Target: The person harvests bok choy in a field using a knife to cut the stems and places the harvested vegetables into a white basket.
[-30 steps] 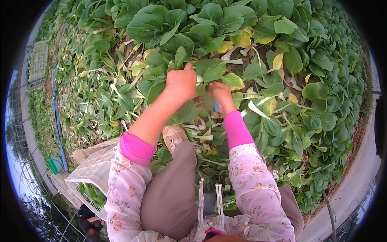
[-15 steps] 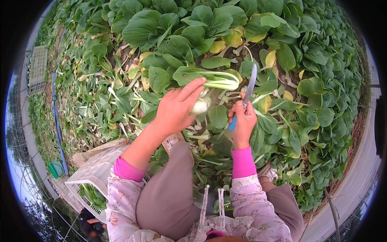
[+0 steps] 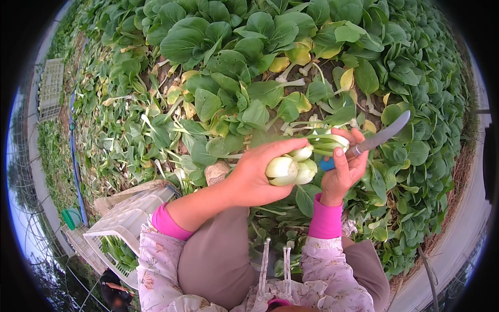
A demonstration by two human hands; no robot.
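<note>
No text, label, brand, number or sign can be read anywhere here.

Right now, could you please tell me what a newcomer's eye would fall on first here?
Probably the curved knife in the right hand, its blade pointing up and to the right. Just left of it, the left hand grips a bunch of pale-based vegetables. At lower left sits a white crate with greens inside.

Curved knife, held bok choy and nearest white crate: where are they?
Curved knife point(image 3: 385, 135), head view: mid-blade.
Bok choy point(image 3: 282, 171), head view: one pale base.
White crate point(image 3: 123, 212), head view: side wall.
</note>
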